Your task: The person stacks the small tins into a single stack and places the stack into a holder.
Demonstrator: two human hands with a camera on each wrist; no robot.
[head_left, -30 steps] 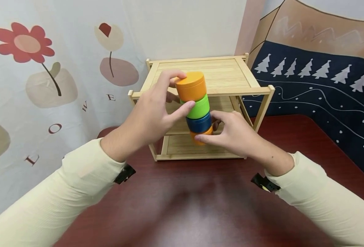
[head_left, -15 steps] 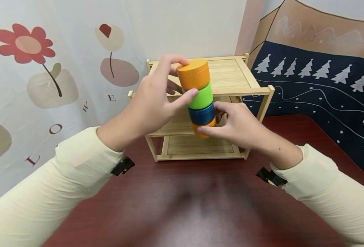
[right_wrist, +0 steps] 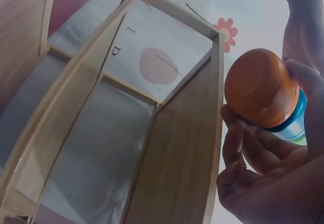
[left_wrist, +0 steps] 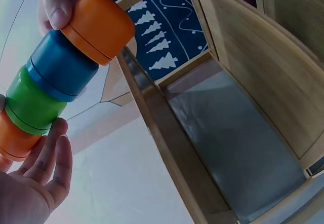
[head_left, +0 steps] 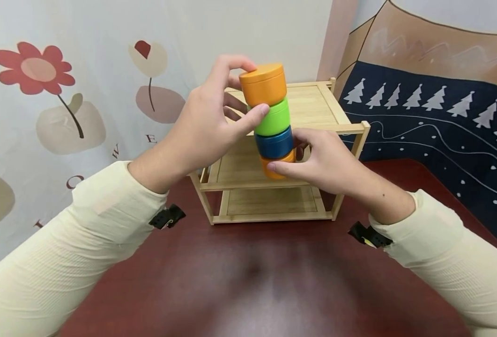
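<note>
A stack of several round lidded containers is held in the air before the shelf rack, leaning slightly. From the top it runs through an upper orange container point(head_left: 264, 86), a green container point(head_left: 275, 118), a blue container point(head_left: 275, 143) and a lower orange container point(head_left: 275, 169). My left hand point(head_left: 208, 117) grips the upper end, its thumb on the green one and fingers around the orange one. With thumb and fingers, my right hand point(head_left: 330, 161) holds the lower orange and blue ones. The left wrist view shows the bottom orange container point(left_wrist: 101, 26) from below.
Behind the stack stands a light wooden rack with a top shelf point(head_left: 311, 105), a middle shelf point(head_left: 237, 164) and a bottom shelf point(head_left: 273, 201). It rests on a dark red table point(head_left: 248, 271). Printed curtains hang at the left, back and right.
Both hands have lifted the stack, so its top now stands above the rack's top shelf in the head view. The grips look the same. The head view has shifted slightly.
</note>
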